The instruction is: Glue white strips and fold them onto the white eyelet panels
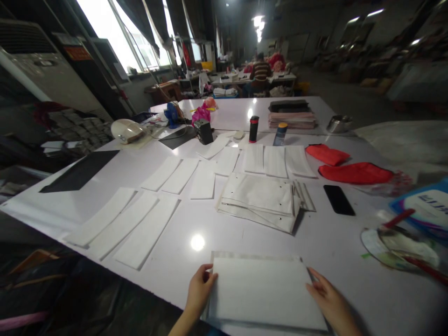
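Observation:
A white rectangular panel (262, 289) lies in front of me at the near edge of the table, with a thin greyish layer showing along its far edge and sides. My left hand (201, 287) pinches its left edge near the far corner, thumb on top. On the opposite side, my right hand (325, 294) grips the right edge between thumb and fingers. Just beyond the panel rests a stack of off-white flat pieces (259, 196) with small dark holes or studs. Several white strips (149, 231) are spread out to the left and behind that stack.
At right are a black phone (339, 199), red cloth pieces (355, 172), an open tub (399, 247) with red-handled tools, and a blue-white bag (425, 207). Bottles (254, 129), a black box (203, 131) and stacked sheets (291, 115) stand farther back. A person (261, 72) sits in the distance.

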Motion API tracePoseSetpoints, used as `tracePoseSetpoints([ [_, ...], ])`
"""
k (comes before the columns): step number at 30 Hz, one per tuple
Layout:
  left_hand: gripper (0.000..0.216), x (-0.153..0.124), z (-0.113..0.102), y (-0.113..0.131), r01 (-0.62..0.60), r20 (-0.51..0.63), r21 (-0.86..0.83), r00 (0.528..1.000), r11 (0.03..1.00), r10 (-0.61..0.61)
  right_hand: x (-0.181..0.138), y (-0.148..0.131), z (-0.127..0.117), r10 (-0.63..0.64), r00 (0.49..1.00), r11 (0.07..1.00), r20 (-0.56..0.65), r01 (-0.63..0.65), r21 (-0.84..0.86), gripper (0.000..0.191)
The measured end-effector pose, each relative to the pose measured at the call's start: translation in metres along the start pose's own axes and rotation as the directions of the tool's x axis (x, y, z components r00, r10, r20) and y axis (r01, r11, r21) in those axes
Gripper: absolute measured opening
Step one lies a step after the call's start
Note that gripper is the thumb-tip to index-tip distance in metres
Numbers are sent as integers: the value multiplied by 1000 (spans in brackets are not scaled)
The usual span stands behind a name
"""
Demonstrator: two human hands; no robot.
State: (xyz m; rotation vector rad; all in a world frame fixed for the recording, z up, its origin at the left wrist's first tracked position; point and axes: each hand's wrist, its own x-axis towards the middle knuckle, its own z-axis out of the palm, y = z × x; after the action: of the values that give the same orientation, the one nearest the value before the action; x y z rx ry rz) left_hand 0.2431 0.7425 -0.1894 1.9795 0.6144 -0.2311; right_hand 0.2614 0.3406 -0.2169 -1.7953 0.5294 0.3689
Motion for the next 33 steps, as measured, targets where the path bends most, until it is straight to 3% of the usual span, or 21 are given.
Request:
tracePoseSetpoints([
  [10,39,3,7,-9,-62,-47,127,997,990,69,16,29,10,-104,995,988,-5,102,-113,83],
  [33,26,5,9,-11,-69,-52,232,995,970,83,12,27,13,-187,981,959,-53,171,-225,75],
])
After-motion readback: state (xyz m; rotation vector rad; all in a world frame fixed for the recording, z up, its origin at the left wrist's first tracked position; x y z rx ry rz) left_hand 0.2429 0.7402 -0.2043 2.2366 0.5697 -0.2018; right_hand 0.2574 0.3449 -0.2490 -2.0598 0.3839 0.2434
